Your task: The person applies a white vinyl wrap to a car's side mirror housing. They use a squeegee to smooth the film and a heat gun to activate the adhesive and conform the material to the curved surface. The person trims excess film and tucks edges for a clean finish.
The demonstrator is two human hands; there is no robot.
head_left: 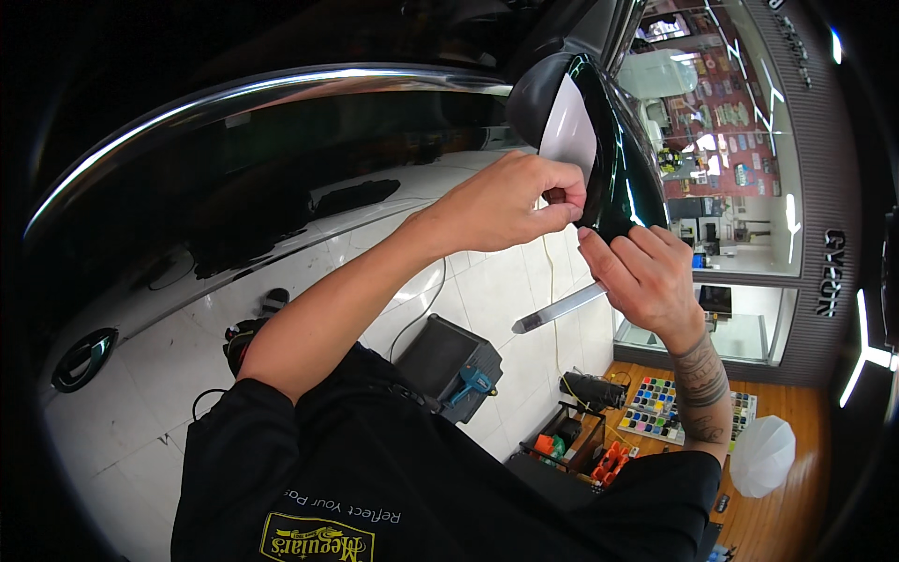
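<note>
The side mirror [613, 178] of a glossy black-green car is in front of me, with a pale whitish film [569, 126] lying along the edge of its housing. My left hand [524, 195] is closed in a pinch by the film's lower end, where the fingers hide what they grip. My right hand [646, 272] is closed just beside it, thumb near the mirror's lower edge. Out of this hand sticks a slim flat silver tool [562, 309] with a dark, angled tip, pointing left; its other end is hidden in the palm.
The car door [243, 187] with its chrome trim [272, 77] fills the left. Below stand a dark box [435, 361] with a blue-green power tool [473, 384] on it and an open black toolbox [567, 440]. Colour sample boards [653, 403] lie on the wooden surface at right.
</note>
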